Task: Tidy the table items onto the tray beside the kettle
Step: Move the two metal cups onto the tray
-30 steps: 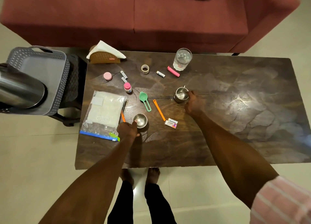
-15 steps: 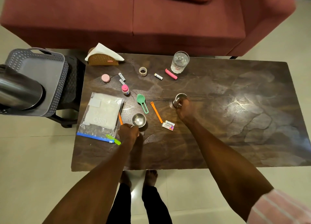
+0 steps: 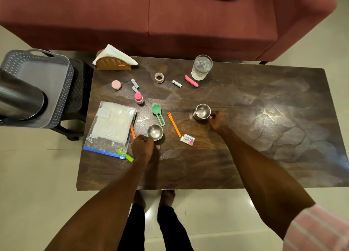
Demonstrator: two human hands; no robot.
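Observation:
My left hand (image 3: pixel 142 147) grips the near rim of a small steel bowl (image 3: pixel 155 131) on the dark table (image 3: pixel 245 156). A steel cup (image 3: pixel 202 112) stands mid-table, and my right hand (image 3: pixel 217 120) pinches its handle on the right side. A grey perforated tray (image 3: pixel 62 92) sits on a stool off the table's left end, with a steel kettle (image 3: pixel 18 99) on its near part. Scattered on the table lie a green scoop (image 3: pixel 158 113), two orange sticks (image 3: pixel 174 124), a zip bag (image 3: pixel 111 126), an eraser box (image 3: pixel 187 139), a pink-capped bottle (image 3: pixel 138 98) and a glass of water (image 3: pixel 201 67).
Near the far edge are a napkin holder (image 3: pixel 113 62), a tape roll (image 3: pixel 159 77), a pink clip (image 3: pixel 191 80), a pink round lid (image 3: pixel 116 84) and small tubes (image 3: pixel 135 83). A maroon sofa (image 3: pixel 170 18) stands behind the table. My feet are by the near edge.
My right hand has shifted from over the steel cup to its right side, pinching the handle. My left hand keeps its grip on the bowl. The camera has drifted slightly.

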